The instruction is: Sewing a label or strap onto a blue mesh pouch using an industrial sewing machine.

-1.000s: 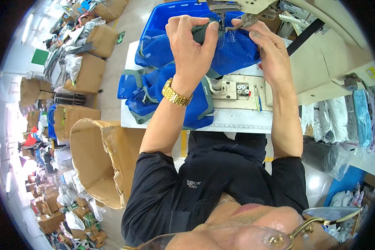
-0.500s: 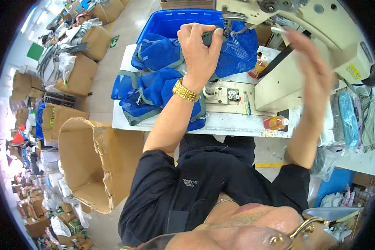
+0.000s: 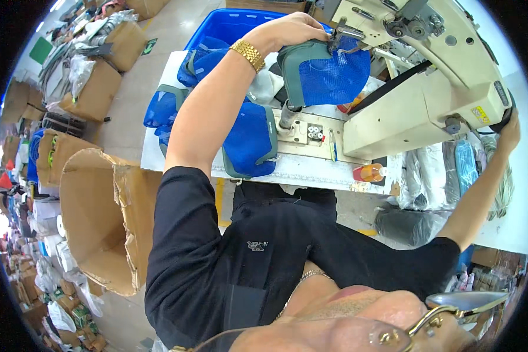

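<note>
Beneath the stitching head of a cream sewing machine [image 3: 402,111], a blue mesh piece [image 3: 328,76] edged in gray-green sits above the machine's upright post [image 3: 287,115]. The worker's left hand [image 3: 293,29], palm down with fingers together and bent, grips the piece by its upper left edge; the thumb is hidden from view. Well apart, the right hand [image 3: 508,132] reaches to the machine's far right end and touches a dark handwheel [image 3: 501,120]; how tightly its fingers close cannot be told. A gold watch [image 3: 247,56] circles the left wrist. More blue mesh pieces [image 3: 249,141] lie left of the post on a white table [image 3: 311,180], with a blue bin [image 3: 229,22] behind them. An amber bottle [image 3: 368,173] rests near the table's front edge, and a cardboard box [image 3: 91,214] stands on the floor at left.
</note>
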A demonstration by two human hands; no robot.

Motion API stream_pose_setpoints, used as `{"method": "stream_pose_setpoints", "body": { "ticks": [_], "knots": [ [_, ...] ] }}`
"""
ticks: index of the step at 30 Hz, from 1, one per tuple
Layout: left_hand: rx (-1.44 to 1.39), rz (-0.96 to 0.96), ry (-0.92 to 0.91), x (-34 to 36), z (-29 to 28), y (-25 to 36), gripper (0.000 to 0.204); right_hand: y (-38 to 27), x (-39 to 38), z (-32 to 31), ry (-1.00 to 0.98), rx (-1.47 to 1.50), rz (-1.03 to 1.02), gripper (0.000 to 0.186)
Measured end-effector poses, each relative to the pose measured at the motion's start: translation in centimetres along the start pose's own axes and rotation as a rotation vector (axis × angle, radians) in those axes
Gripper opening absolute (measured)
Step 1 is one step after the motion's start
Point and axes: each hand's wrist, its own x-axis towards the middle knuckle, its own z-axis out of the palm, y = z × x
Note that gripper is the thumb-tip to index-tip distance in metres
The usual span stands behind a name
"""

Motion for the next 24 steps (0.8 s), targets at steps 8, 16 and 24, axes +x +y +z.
{"method": "stream_pose_setpoints", "body": {
  "ticks": [8, 16, 24],
  "knots": [
    [0.046, 0.084, 0.015, 1.4, 1.3, 0.4, 0.040, -0.5, -6.1, -4.8, 0.066, 0.405, 0.217, 0.051],
    [0.125, 0.099, 0.178, 1.4, 1.1, 0.3, 0.031, -3.9, -8.4, -1.5, 0.286, 0.157, 0.213, 0.057],
    [0.009, 0.131, 0.722, -0.7, 2.3, -1.9, 0.026, -3.3, -8.6, -1.9, 0.209, 0.392, 0.200, 0.053]
  ]
}}
